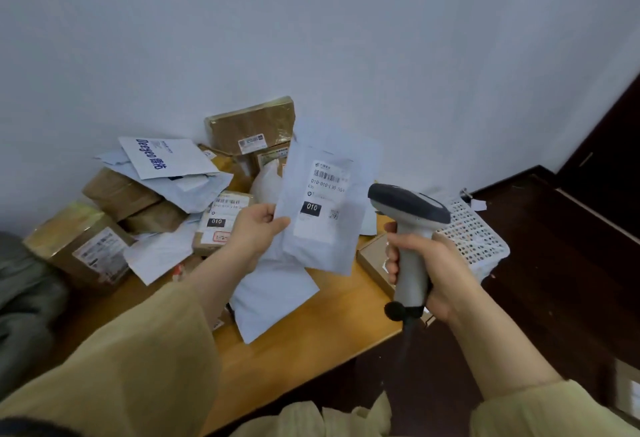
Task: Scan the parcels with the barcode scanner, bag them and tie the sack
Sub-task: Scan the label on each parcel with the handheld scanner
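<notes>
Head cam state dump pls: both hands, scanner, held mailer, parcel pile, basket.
left hand: pinches the white mailer by its left edge.
white mailer: held up off the table, label facing the camera.
right hand: grips the barcode scanner by its handle.
barcode scanner: upright, head toward the mailer; no beam visible.
parcel pile: heaped on the table against the wall.
white basket: at the table's right end, contents unclear.

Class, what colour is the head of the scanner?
Dark grey; the barcode scanner shows best in the head view.
</notes>
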Demonstrator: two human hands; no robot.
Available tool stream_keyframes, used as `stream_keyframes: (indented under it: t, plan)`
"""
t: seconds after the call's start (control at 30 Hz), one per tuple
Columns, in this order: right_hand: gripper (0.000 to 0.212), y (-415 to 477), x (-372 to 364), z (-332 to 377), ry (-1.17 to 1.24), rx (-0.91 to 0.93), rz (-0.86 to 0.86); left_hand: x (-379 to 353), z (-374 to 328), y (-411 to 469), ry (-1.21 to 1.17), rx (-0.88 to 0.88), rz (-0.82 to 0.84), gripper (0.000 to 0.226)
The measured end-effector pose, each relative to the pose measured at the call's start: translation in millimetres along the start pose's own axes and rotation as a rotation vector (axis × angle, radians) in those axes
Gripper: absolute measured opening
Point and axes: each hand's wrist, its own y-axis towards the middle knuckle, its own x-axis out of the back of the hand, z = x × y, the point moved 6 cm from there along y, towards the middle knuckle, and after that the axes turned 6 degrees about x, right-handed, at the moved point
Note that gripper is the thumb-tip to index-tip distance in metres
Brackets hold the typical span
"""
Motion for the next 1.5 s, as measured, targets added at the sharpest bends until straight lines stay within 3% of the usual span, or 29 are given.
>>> stream_keyframes:
  t: [0.27, 0.53, 1.03, 1.27, 1.43, 1.5]
  plan:
    - [0.011, -12, -5, 6, -0.034, 0.025, 0.0, -12, 1, 0, -0.103, -0.054, -0.09, 0.01]
    - [0.018, -19, -4, 13, -0.041, 0.053, 0.004, -23, 4, -7, -0.056, -0.039, -0.139, 0.014]
    - [0.009, -26, 6, 14, -0.057, 0.039, 0.011, -37, 22, -10, -0.088, 0.023, -0.095, 0.012]
    - [0.019, -7, 75, -29, -0.097, -0.092, -0.349, -86, 60, -13, -0.011, 0.189, 0.057, 0.018]
    - [0.032, -5, 115, -72, -0.054, -0.221, -0.445, -133, 76, -3, 0.064, 0.232, 0.196, 0.025]
    - [0.034, 1, 127, -80, -0.08, -0.233, -0.495, -147, 73, 8, 0.097, 0.205, 0.227, 0.041]
